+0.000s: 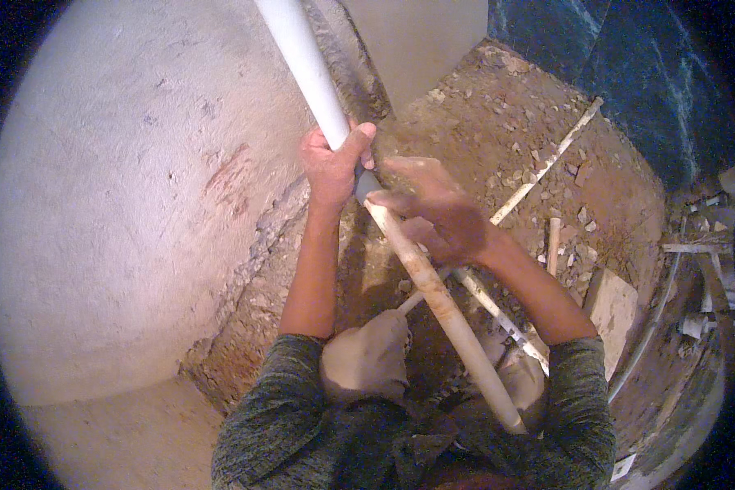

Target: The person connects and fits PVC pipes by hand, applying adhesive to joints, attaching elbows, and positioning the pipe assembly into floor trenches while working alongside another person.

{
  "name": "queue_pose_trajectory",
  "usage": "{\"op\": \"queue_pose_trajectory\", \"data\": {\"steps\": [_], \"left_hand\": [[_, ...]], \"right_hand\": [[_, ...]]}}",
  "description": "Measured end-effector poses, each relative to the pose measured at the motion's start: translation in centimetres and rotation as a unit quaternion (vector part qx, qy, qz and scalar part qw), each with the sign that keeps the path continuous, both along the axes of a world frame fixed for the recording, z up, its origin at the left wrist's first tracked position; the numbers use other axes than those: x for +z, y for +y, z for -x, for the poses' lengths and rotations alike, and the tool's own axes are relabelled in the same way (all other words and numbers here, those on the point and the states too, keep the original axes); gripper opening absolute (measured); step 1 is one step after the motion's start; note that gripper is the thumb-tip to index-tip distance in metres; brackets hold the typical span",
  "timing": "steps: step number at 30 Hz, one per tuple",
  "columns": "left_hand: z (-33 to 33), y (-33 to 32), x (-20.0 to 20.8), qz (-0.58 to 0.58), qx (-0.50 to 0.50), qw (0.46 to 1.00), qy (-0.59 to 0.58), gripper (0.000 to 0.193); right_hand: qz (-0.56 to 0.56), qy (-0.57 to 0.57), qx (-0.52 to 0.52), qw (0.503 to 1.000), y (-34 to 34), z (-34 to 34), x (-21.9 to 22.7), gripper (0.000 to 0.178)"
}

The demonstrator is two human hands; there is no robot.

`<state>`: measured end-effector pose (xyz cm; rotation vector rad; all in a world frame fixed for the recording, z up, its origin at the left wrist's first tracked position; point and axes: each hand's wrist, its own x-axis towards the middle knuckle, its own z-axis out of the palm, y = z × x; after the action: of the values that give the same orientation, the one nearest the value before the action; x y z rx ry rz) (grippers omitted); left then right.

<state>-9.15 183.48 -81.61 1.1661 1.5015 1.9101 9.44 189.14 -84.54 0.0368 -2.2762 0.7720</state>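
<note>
At my distance I see the left hand [327,178] wrapped round a white pipe [302,69] above a grey joint [366,188], a stained cream pipe [449,306] slanting lapward below; right hand [449,220] half-uncurled alongside, contact unclear; the pipes seem light, stiff, smooth, best held near the joint.

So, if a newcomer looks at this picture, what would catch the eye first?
Probably the bright white pipe, slanting in from the top, with the left grip closed around it near a grey section. Below, a stained cream pipe slants down to the right, the blurred right grip at its upper end. Next comes the dark, white-veined panel at upper right, beyond the rubble-strewn ground.
</note>
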Motion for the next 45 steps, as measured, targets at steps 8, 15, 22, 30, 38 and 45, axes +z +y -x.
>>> {"op": "queue_pose_trajectory", "data": {"steps": [8,15,22,30,38,45], "left_hand": [[-0.3,-0.1,0.6,-0.022,-0.021,0.999,-0.015,0.029],[-0.8,-0.2,1.0,-0.026,-0.021,0.999,-0.021,0.028],[-0.5,-0.3,1.1,-0.032,-0.015,0.999,-0.016,0.028],[-0.7,-0.1,1.3,-0.046,-0.014,0.999,-0.023,0.025],[0.1,-0.5,1.0,-0.001,0.042,0.999,-0.012,0.022],[-0.2,-0.5,0.8,-0.036,-0.005,0.999,-0.035,0.019]], "right_hand": [[-0.008,0.037,-0.023,0.999,0.6,-0.6,-2.1,0.045],[-0.045,-0.081,-0.103,0.990,-1.4,0.4,-3.6,0.054],[0.245,-0.093,-0.035,0.964,-4.6,1.4,-3.8,0.059],[0.279,0.030,-0.047,0.959,-11.3,5.4,-11.5,0.091],[0.061,-0.047,-0.096,0.992,-9.7,3.1,-4.0,0.081],[0.046,-0.020,-0.039,0.998,-6.7,2.5,-7.1,0.063]]}}
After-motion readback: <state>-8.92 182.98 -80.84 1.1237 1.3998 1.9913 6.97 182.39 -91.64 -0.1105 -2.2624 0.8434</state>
